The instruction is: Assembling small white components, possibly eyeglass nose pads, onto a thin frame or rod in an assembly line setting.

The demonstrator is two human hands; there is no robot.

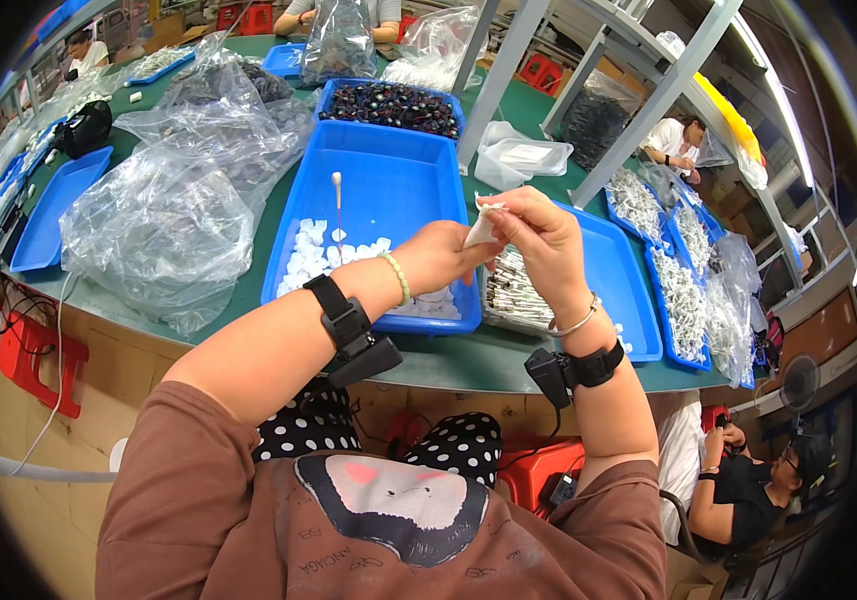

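Observation:
Over the near right corner of a large blue tray (379,150), both my hands are closed on one small white piece (480,232). My left hand (436,258) grips its lower part, while the fingertips of my right hand (537,238) pinch its top end. Its exact kind cannot be made out. Below my left hand, loose white plastic pieces (311,252) lie in the near part of the tray. A thin stick with a pale tip (338,190) rises among them. Under my right hand is a container of thin whitish sticks (516,295), partly hidden by the hand.
A second blue tray (609,270) lies to the right, with trays of white parts (674,300) beyond. Dark small parts fill a tray (389,108) behind. Clear plastic bags (174,225) are heaped at left. Grey metal posts (514,75) stand at the back right. Other people sit around.

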